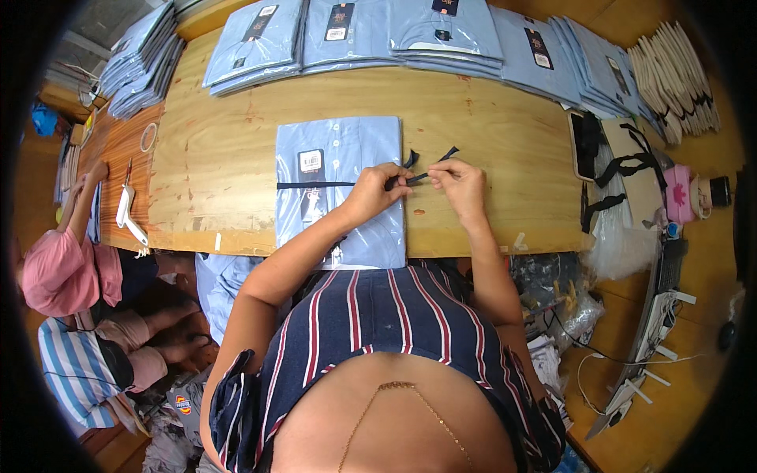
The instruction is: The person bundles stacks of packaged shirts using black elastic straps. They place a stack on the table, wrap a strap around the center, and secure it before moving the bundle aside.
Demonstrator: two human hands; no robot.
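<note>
A stack of light-blue folded shirts (359,142) in clear plastic lies on the wooden table in front of me, with a dark label on top. Across its middle runs a dark navy fabric strip (293,186). My left hand (377,189) rests at the stack's right edge, its fingers closed on the strip. Just past that edge, my right hand (460,183) pinches the strip between thumb and fingers. One loose end of it sticks up beyond the right hand, while another curls above the left fingers.
Stacks of bagged blue shirts (343,35) line the table's far side. Cream folded pieces (674,79) stand at far right. A phone (583,146), more dark strips (623,167) and a pink object (678,191) lie at right. Leftward sits a white-handled tool (126,213); people in pink (63,272) sit nearby.
</note>
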